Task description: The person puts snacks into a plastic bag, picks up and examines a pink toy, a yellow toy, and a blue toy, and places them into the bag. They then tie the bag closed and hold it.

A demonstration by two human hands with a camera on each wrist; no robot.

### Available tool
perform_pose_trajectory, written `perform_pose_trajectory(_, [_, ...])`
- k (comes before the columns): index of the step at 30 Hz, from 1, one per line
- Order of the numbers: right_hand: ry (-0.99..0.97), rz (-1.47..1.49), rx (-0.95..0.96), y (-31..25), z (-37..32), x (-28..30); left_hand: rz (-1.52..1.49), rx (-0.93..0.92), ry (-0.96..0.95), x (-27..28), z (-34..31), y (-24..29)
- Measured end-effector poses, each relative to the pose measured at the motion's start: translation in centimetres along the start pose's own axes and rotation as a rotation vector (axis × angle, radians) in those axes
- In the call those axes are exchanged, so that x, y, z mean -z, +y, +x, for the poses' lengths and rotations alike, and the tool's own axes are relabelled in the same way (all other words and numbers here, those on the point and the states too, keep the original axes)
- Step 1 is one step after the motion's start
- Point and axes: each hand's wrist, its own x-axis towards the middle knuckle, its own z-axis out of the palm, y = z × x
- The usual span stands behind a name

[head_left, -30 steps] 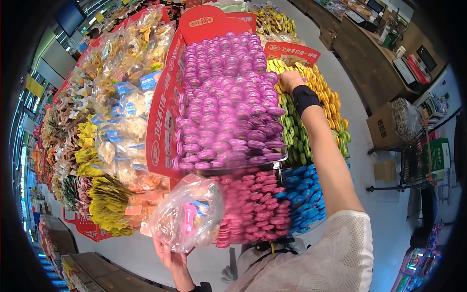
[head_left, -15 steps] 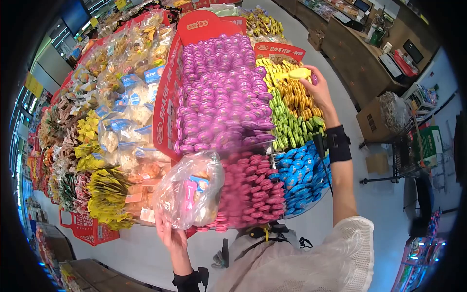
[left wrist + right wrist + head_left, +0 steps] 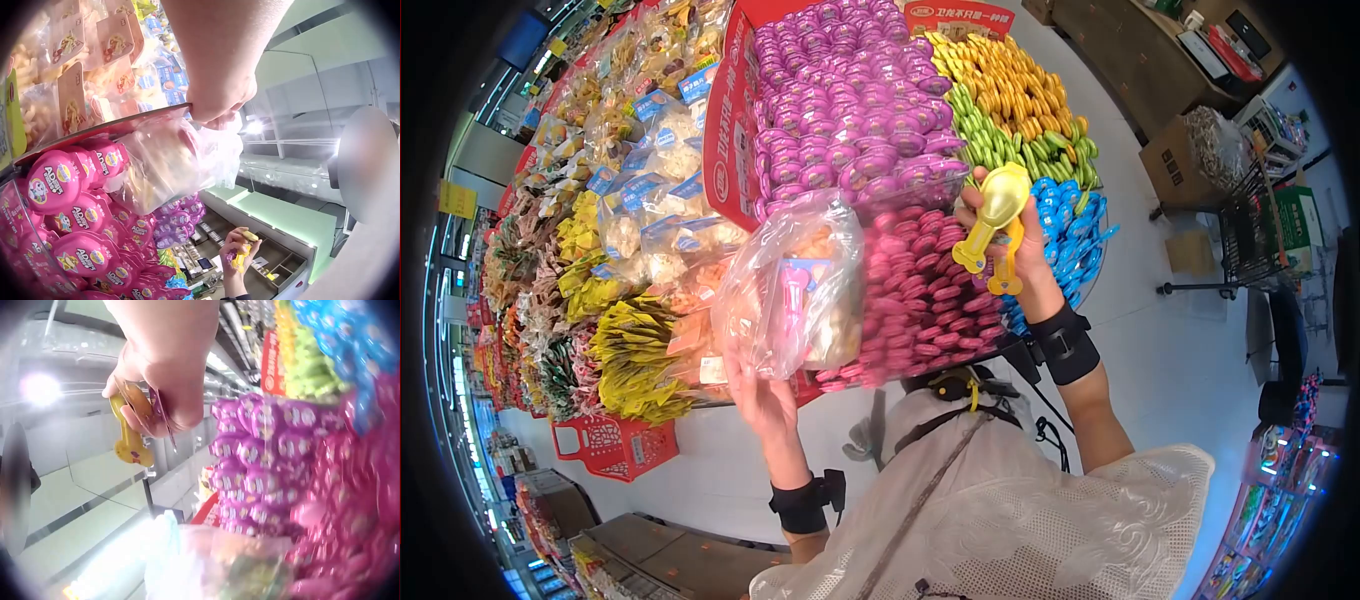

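Note:
My left hand (image 3: 762, 402) grips the lower edge of a clear plastic bag (image 3: 745, 285), which hangs over the front of the display. Inside the bag a pink packet (image 3: 796, 295) and a blue-labelled pack show through. Above the blue packets, my right hand (image 3: 1032, 258) holds yellow spoon-shaped candy packs (image 3: 1004, 198). In the right wrist view the yellow pack (image 3: 129, 442) sticks out past the fingers, and a purple pack (image 3: 156, 403) shows beside it in the same grip. The left wrist view shows the bag (image 3: 156, 169) beside pink candy packs (image 3: 75, 219).
Purple packs (image 3: 850, 110) are stacked behind a red cardboard panel (image 3: 725, 150). Orange-yellow packs (image 3: 1010, 85), green packs (image 3: 1000, 140) and blue packs (image 3: 1070, 235) fill the right side. Bagged snacks (image 3: 665, 150) cover the left. A red basket (image 3: 625, 450) and a cart (image 3: 1250, 230) stand near the display.
My right hand has come back from the yellow pile toward my body, now with yellow packs in it. The left hand still holds the bag. The head view has shifted.

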Motion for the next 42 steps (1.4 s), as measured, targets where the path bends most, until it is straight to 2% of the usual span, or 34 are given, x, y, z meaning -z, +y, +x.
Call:
perform_pose_trajectory(2, [0.052,0.010,-0.035,1.9,-0.6,1.7,-0.015,-0.005,-0.016,0.0,0.0,-0.1])
perform_pose_trajectory(3, [0.166,-0.034,-0.032,2.7,-1.1,1.1,-0.022,-0.007,-0.023,0.2,0.1,-0.1])
perform_pose_trajectory(5, [0.255,-0.004,-0.052,3.9,-1.4,1.7,-0.027,-0.006,-0.031,0.6,0.1,-0.1])
perform_pose_trajectory(8, [0.333,0.270,-0.143,5.0,-1.9,4.3,-0.020,-0.005,-0.022,0.3,0.0,-0.2])
perform_pose_trajectory(12, [0.208,0.492,-0.237,5.8,-1.9,3.7,-0.036,-0.003,0.005,0.3,0.1,-0.2])
perform_pose_trajectory(18, [0.348,0.492,-0.225,6.8,-1.6,3.4,-0.026,-0.010,-0.001,0.0,0.1,-0.1])
perform_pose_trajectory(23, [0.373,0.306,-0.217,6.6,-1.3,3.2,-0.039,-0.001,0.002,-0.1,0.1,-0.1])
perform_pose_trajectory(27, [0.425,0.145,-0.201,5.8,-1.2,0.7,-0.052,-0.005,-0.005,0.1,0.1,-0.1])
perform_pose_trajectory(30, [0.336,0.086,-0.218,6.1,-1.4,1.0,-0.041,-0.002,0.015,-0.4,0.1,-0.1])
perform_pose_trajectory(33, [0.349,-0.030,-0.075,6.8,-1.8,-0.2,-0.035,-0.001,0.013,-0.5,0.1,-0.1])
perform_pose_trajectory(38, [0.180,0.218,-0.158,6.9,-2.1,-0.3,-0.053,-0.006,-0.028,0.6,0.2,-0.3])
perform_pose_trajectory(42, [0.147,0.385,-0.175,7.2,-2.5,-0.3,-0.041,-0.004,-0.007,0.0,0.2,-0.2])
